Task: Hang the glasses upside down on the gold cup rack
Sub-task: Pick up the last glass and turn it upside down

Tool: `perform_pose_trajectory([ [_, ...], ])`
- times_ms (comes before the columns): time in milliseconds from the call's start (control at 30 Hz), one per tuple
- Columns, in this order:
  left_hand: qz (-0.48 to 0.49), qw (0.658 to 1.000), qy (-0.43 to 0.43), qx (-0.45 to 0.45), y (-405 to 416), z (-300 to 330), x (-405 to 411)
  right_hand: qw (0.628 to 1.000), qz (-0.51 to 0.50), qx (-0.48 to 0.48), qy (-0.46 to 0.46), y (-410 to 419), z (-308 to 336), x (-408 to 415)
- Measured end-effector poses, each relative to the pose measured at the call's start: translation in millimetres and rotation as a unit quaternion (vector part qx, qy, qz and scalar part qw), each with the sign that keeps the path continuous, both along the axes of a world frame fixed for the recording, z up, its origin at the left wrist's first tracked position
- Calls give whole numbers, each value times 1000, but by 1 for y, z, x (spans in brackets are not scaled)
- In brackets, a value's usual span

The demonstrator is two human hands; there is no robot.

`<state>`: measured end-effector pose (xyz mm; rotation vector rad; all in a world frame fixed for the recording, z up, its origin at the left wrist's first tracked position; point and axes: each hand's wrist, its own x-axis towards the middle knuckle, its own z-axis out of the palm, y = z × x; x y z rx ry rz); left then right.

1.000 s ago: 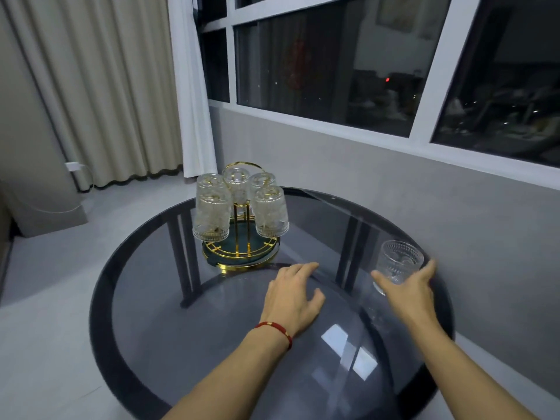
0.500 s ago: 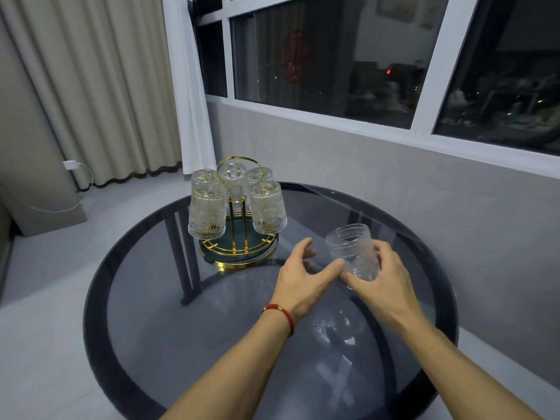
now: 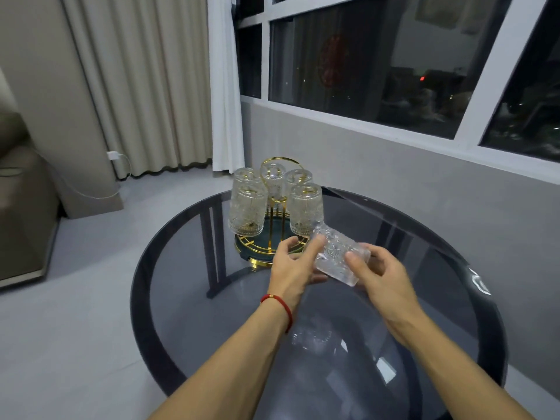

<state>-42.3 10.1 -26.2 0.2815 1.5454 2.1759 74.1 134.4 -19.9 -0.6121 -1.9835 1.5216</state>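
A clear patterned glass [image 3: 339, 257] is held tilted on its side above the round dark glass table [image 3: 181, 237]. My right hand [image 3: 385, 280] grips its lower end and my left hand [image 3: 292, 266], with a red string on the wrist, holds its upper end. Just beyond my hands stands the gold cup rack [image 3: 274, 207] on its round gold-rimmed base. Several glasses hang on it upside down, the nearest being one at the left [image 3: 247, 212] and one at the right [image 3: 304, 209].
The table sits close to a grey wall [image 3: 394, 183] under a large dark window at the right. Beige curtains [image 3: 136, 86] and a white curtain hang behind the rack. A sofa edge [image 3: 21, 207] is at far left.
My right hand picked the glass up from the table's right side and brought it toward the middle. Both hands now hold it, tipped from upright onto its side, closer to the rack.
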Motion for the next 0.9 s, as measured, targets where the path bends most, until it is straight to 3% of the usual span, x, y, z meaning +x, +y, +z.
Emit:
perform_pose_trajectory([
  [67,82,994,13,-64,-11,0,-7,995,-35,91,-5,-7,15,-11],
  [100,133,982,58,-124,-17,-4,-11,990,-45,137,-7,-11,24,-16],
  [167,184,920,205,-278,-32,-18,-19,979,-47,199,5,-20,43,-29],
  [267,85,831,327,-442,-40,-41,-29,966,-43,253,13,-31,72,-50],
  [367,51,793,357,-491,-46,-54,-37,952,-36,305,-10,-38,94,-73],
  [667,50,797,355,-486,-52,-64,-46,901,2,427,-82,-51,116,-130],
  [900,100,814,335,-464,-53,-62,-43,874,32,466,-135,-59,104,-155],
])
